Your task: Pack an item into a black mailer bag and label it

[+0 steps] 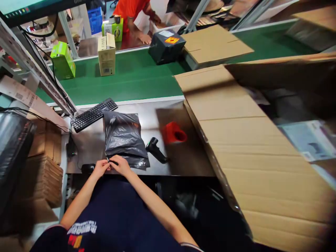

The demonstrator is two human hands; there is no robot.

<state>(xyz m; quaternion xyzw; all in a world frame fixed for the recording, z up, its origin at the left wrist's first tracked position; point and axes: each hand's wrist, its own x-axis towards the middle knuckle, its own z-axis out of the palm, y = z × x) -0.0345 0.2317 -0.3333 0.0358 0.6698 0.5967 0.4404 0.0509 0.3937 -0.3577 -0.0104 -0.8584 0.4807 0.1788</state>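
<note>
A black plastic mailer bag (123,136) lies on the steel work table (162,112) in front of me. My left hand (100,168) and my right hand (121,165) meet at the bag's near edge, fingers pinched together on it. A black handheld scanner (156,149) lies just right of the bag, and a red holder (173,133) stands beyond it.
A black keyboard (93,113) sits at the table's back left, a mouse (88,168) near the front edge. A big open cardboard box (252,140) fills the right. The green conveyor (136,77) carries cartons and a dark parcel (166,45); a person in orange stands beyond it. Flat cardboard (44,171) is stacked left.
</note>
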